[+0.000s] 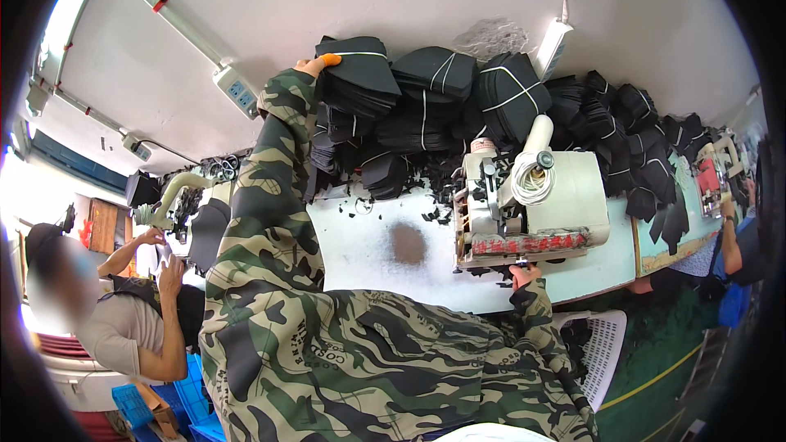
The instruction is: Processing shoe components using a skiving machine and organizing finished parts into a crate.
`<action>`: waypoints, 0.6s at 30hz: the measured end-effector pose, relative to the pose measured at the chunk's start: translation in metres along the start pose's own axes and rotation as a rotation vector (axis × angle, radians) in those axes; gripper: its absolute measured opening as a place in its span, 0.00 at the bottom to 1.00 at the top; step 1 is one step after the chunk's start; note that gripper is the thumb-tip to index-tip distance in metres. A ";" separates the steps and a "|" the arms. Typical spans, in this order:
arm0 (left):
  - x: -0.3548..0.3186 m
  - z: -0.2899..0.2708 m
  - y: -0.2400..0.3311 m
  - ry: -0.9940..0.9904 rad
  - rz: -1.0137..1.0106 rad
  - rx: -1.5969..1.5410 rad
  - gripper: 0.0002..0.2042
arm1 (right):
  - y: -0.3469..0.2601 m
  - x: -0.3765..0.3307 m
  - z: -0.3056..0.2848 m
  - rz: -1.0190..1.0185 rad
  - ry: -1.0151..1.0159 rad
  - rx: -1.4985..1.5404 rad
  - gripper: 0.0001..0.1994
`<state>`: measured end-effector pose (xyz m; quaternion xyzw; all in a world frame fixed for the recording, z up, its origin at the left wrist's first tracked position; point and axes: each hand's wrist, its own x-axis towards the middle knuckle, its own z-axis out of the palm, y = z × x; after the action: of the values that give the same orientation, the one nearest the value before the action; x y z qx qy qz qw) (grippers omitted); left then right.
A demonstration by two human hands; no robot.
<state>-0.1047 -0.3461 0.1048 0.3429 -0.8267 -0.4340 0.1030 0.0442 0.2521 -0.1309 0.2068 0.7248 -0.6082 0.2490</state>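
Reaching up and away, my left hand (318, 65) has an orange cover on a finger and grips the left edge of a bundle of black sheets (359, 74). A white tie runs across that bundle, which sits on top of the pile. My right hand (524, 275) is at the front lower edge of a cream-coloured machine (565, 196). Its fingers are curled by a small metal part there; what they hold is too small to make out. A coil of white cord (532, 180) hangs on the machine's arm.
More tied black bundles (512, 98) line the wall behind the pale worktable (360, 254), with dark scraps around them. To the left a co-worker (131, 319) handles black pieces at another machine. A white basket (604, 352) with black pieces stands at my right. Another person's arm (729, 237) shows far right.
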 end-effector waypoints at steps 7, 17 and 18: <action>-0.083 0.022 0.058 0.270 0.199 0.071 0.43 | -0.010 -0.008 -0.002 -0.037 -0.021 -0.010 0.12; -0.085 -0.019 -0.056 -0.376 0.161 -0.962 0.22 | -0.044 -0.069 -0.003 -0.051 -0.071 -0.088 0.24; -0.123 -0.011 -0.051 -0.628 0.125 -1.226 0.23 | -0.042 -0.076 -0.012 -0.066 -0.119 -0.093 0.24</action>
<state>0.0162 -0.2924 0.0866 0.0325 -0.4411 -0.8949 0.0587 0.0775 0.2565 -0.0496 0.1347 0.7426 -0.5929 0.2808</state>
